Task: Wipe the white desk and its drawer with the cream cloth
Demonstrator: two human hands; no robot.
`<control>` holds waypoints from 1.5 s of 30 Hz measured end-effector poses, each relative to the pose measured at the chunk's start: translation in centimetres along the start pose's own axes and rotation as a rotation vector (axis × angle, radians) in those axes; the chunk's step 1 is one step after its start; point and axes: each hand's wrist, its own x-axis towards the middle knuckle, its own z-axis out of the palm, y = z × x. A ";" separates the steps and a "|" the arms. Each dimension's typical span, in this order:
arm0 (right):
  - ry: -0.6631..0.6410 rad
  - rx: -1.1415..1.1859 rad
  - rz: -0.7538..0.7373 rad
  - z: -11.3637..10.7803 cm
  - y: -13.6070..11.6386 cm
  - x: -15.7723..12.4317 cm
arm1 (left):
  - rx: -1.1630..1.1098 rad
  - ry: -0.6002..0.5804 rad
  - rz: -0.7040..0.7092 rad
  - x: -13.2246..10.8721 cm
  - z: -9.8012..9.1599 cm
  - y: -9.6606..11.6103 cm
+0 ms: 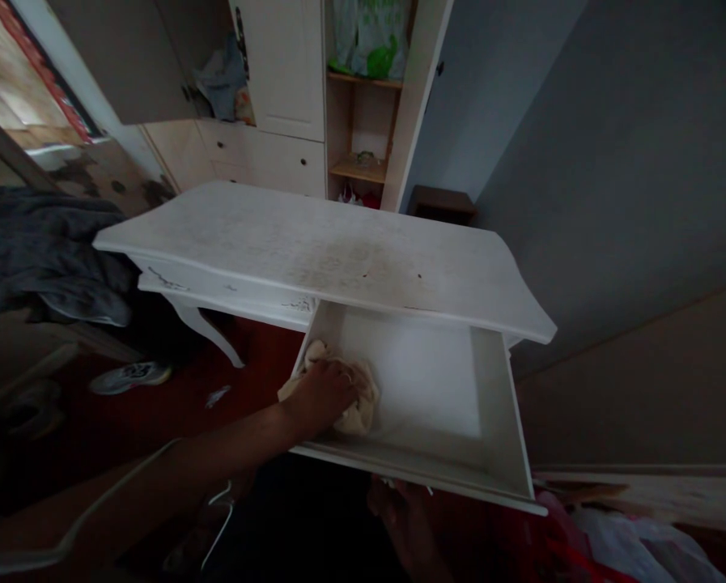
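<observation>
White cabinet [286, 73] and blue-grey wall [508, 81] form the background of a dim room. A white table [247, 235] stands across the middle; its top carries a dark smudge, and its right-hand drawer [423, 372] is pulled out toward the person. Left hand [329, 393]: positioned inside the drawer, at the left side, fingers curled down on a beige cloth [366, 405]. The cloth is bunched under the hand, with folds projecting on either side. Right hand [399, 510]: located below the drawer's front edge, partly hidden in shadow; how far it is closed, and whether it holds anything, cannot be determined. A shoe [130, 377] lies on the dark red floor [259, 356], left of the table leg [205, 328]. Grey fabric [47, 251] lies at far left.
</observation>
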 end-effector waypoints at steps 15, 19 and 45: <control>0.039 0.023 0.101 -0.1 -0.4 0.1 | 0.050 0.312 -0.153 8.6 -1.2 -5.7; 0.020 0.005 0.082 0.4 -0.9 -0.1 | 0.049 0.363 -0.251 9.9 -1.3 -5.9; 0.050 -0.063 0.013 1.1 -0.7 -1.5 | -0.376 0.193 -0.504 5.2 -0.6 0.2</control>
